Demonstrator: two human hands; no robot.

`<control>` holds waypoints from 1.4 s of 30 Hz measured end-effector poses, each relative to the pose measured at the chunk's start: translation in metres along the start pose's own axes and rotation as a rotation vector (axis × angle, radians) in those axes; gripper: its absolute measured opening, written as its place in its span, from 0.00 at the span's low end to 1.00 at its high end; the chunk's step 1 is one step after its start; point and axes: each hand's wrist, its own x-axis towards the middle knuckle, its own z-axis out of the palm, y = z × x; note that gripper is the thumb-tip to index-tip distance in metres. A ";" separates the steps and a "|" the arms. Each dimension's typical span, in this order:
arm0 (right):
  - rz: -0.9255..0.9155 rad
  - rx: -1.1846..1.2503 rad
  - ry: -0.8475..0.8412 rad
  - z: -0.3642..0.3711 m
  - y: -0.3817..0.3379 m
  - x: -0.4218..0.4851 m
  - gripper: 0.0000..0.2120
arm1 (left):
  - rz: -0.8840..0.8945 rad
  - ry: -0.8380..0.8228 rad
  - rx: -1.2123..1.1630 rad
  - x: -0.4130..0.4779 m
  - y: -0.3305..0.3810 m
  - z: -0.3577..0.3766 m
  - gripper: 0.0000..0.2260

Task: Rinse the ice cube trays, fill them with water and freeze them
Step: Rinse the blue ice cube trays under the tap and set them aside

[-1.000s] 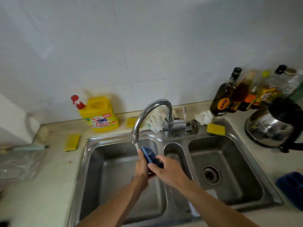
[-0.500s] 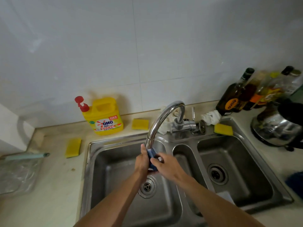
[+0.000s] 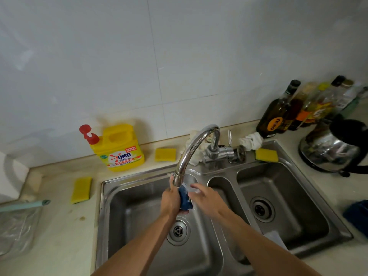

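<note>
A small blue ice cube tray (image 3: 185, 200) is held on edge right under the spout of the chrome tap (image 3: 191, 152), over the left basin of the steel sink (image 3: 137, 206). My left hand (image 3: 170, 200) grips the tray from its left side. My right hand (image 3: 205, 196) lies against the tray's right side with the fingers spread; water splashes there. Another blue tray (image 3: 356, 214) rests on the counter at the far right edge, partly cut off.
A yellow detergent jug (image 3: 119, 150) and yellow sponges (image 3: 81, 190) sit left of the sink, more sponges (image 3: 266, 155) behind it. Bottles (image 3: 278, 114) and a steel kettle (image 3: 334, 148) crowd the right counter. A clear plastic bag (image 3: 18, 228) lies at the far left.
The view has shifted so the sink sits lower and more to the right. The tray has come up close under the spout, and my right fingers have spread off it.
</note>
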 end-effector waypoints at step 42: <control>0.088 -0.741 -0.223 -0.116 0.208 -0.126 0.40 | -0.054 0.008 -0.463 -0.022 -0.011 0.021 0.24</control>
